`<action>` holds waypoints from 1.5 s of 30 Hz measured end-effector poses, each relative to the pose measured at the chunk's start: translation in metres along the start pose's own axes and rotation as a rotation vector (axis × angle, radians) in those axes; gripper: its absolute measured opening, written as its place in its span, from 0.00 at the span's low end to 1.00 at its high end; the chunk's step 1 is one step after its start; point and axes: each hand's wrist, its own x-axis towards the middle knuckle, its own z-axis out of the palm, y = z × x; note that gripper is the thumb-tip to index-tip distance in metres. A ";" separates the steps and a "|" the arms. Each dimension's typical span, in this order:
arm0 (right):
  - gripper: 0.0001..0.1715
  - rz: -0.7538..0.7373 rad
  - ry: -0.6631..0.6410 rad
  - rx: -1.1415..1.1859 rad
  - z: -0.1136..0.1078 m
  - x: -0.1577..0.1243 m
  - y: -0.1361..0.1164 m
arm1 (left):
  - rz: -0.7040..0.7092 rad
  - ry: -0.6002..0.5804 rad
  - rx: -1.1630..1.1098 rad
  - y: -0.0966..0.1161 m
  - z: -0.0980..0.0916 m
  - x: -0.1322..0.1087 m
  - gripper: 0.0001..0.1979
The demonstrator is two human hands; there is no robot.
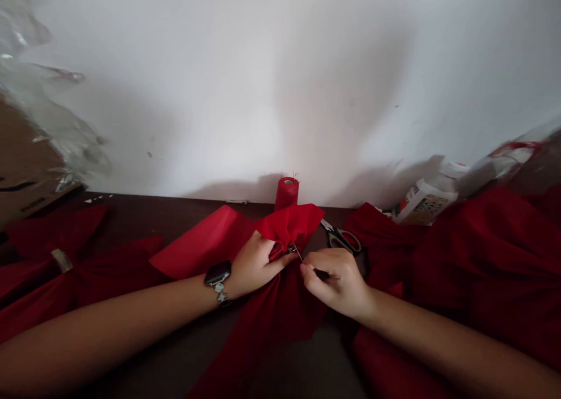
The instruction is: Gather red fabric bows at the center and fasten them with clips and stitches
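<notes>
My left hand (256, 263), with a watch on its wrist, is closed round the gathered middle of a red fabric bow (291, 221). Loops and tails of the bow spread out above and below the fingers. To its right, my right hand (335, 279) pinches a thin, shiny needle (298, 254) between thumb and forefinger. The needle's far end meets the gathers beside my left thumb. A small shiny spot shows there, too small to make out. Just behind the bow stands a spool of red thread (287, 194) with thin pins or needles sticking up from its top.
Black-handled scissors (344, 238) lie behind my right hand. A labelled plastic bottle (429, 194) leans near the white wall (219, 95). More red fabric lies at right (473, 259), and another red bow (96, 264) at left. A cardboard box (26, 165) with clear plastic stands far left.
</notes>
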 end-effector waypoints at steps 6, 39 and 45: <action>0.18 0.022 -0.011 0.034 0.000 0.000 -0.001 | 0.014 0.036 0.041 -0.002 0.003 -0.003 0.11; 0.18 0.027 -0.017 0.165 -0.009 0.000 -0.008 | 0.049 -0.292 -0.396 -0.002 -0.008 0.001 0.06; 0.18 0.052 -0.009 0.161 -0.007 0.000 -0.011 | 0.050 -0.195 -0.291 -0.001 -0.004 -0.003 0.09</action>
